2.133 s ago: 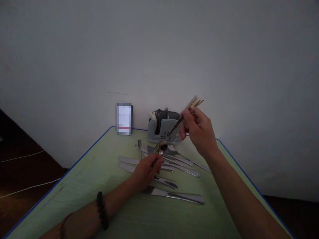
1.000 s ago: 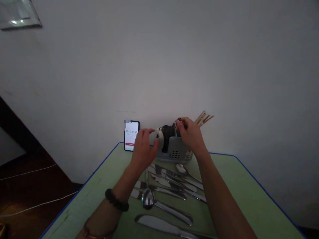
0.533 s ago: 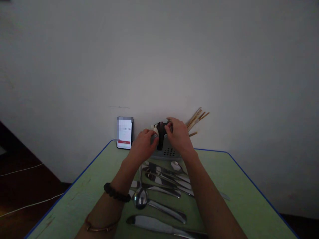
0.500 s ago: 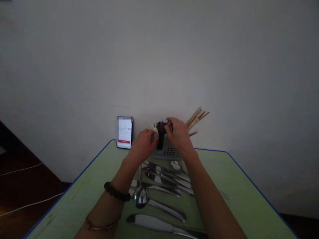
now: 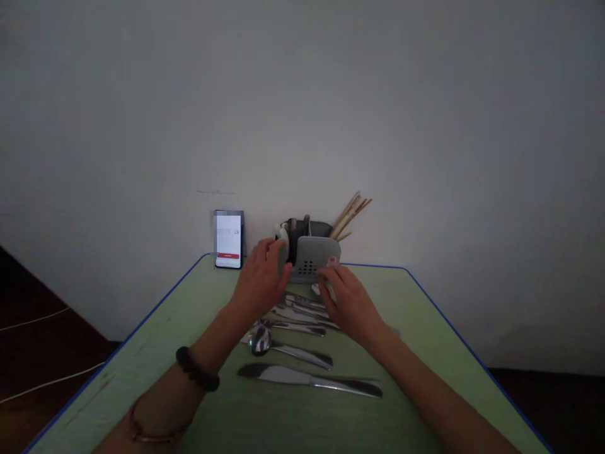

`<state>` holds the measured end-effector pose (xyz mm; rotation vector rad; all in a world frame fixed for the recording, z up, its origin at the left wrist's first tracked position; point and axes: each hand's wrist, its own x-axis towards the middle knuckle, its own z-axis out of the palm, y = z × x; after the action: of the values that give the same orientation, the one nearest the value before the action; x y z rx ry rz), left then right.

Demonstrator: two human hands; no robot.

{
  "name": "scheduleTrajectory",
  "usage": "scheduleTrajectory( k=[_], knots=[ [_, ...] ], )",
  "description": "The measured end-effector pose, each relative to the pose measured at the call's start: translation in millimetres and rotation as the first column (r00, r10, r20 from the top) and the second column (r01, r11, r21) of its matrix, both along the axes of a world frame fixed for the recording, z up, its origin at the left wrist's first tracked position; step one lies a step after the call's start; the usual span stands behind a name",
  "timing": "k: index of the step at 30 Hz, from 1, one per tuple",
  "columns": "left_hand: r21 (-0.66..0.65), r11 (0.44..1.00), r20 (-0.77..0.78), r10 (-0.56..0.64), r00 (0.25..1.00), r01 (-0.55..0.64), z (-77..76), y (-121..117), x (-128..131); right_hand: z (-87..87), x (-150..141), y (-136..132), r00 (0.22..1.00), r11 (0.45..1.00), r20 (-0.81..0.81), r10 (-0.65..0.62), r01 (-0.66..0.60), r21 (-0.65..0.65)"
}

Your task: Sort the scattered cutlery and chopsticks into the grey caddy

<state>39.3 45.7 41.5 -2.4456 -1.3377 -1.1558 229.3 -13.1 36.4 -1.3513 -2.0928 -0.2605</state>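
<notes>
A grey holder with a perforated front (image 5: 319,248) stands against the wall. Dark and white rounded utensils (image 5: 295,234) stick up in it, and thin wooden chopsticks (image 5: 352,211) lean out at its right. My left hand (image 5: 262,274) is at the holder's left side, thumb and fingers apart; whether it touches the holder I cannot tell. In front of the holder's lower right corner, my right hand (image 5: 352,299) hovers with its fingers apart, over the end of a spoon (image 5: 315,289). Nothing shows in either hand.
Several metal knives and other cutlery lie in front of the holder, among them a large spoon (image 5: 261,341) and a table knife (image 5: 309,379) nearest me. A phone (image 5: 228,239) with a lit screen leans on the wall. The green table (image 5: 184,321) has a blue edge.
My right hand has come away from the dark utensils at the holder's top and moved down to its front. My left hand stays at the left side. The view has shifted slightly.
</notes>
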Motion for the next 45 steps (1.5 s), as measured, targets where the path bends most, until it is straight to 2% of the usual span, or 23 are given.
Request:
scheduleTrajectory(
  k=[3, 5, 7, 9, 12, 21, 26, 30, 33, 37, 41, 45],
  knots=[
    [-0.087, 0.982, -0.142, -0.181, 0.973, 0.17, -31.3, -29, -1, -36.5, 17, -19, 0.971, 0.964, 0.121, -0.206, 0.223, -0.143],
    [-0.163, 0.959, -0.217, -0.265, 0.939, 0.233, -49.6, -44, 0, -52.1, 21, -24, 0.944, 0.925, 0.165, -0.286, 0.317, -0.211],
    [-0.212, 0.946, -0.269, -0.297, 0.916, 0.244, -61.4, -52, 1, -58.4, 20, -25, 0.924, 0.898, 0.199, -0.328, 0.37, -0.24],
    [-0.235, 0.946, -0.301, -0.288, 0.909, 0.221, -66.1, -55, 3, -58.1, 16, -25, 0.907, 0.881, 0.224, -0.357, 0.406, -0.242],
    [-0.261, 0.944, -0.31, -0.278, 0.909, 0.199, -65.3, -55, 5, -54.8, 13, -23, 0.896, 0.872, 0.234, -0.377, 0.428, -0.237],
    [-0.326, 0.927, -0.246, -0.27, 0.931, 0.183, -59.6, -57, 6, -58.6, 18, -21, 0.93, 0.916, 0.207, -0.304, 0.345, -0.205],
    [-0.336, 0.932, -0.239, -0.22, 0.946, 0.132, -61.8, -56, 7, -56.6, 13, -22, 0.931, 0.947, 0.293, -0.218, 0.274, -0.167],
    [-0.334, 0.938, -0.218, -0.169, 0.961, 0.09, -61.5, -54, 8, -54.0, 6, -26, 0.929, 0.978, 0.359, -0.087, 0.149, -0.147],
    [-0.344, 0.928, -0.182, -0.214, 0.96, 0.141, -58.4, -52, 7, -52.8, 4, -29, 0.936, 0.981, 0.351, -0.015, 0.082, -0.175],
    [-0.371, 0.895, -0.153, -0.321, 0.935, 0.246, -54.4, -50, 7, -54.4, 6, -29, 0.952, 0.982, 0.306, -0.026, 0.081, -0.169],
    [-0.342, 0.909, -0.089, -0.284, 0.955, 0.238, -54.0, -51, 6, -58.9, 7, -26, 0.969, 0.986, 0.241, -0.062, 0.096, -0.133],
    [-0.264, 0.928, -0.014, -0.275, 0.961, 0.262, -52.7, -52, 5, -61.4, 8, -25, 0.981, 0.994, 0.191, -0.026, 0.046, -0.101]
  ],
)
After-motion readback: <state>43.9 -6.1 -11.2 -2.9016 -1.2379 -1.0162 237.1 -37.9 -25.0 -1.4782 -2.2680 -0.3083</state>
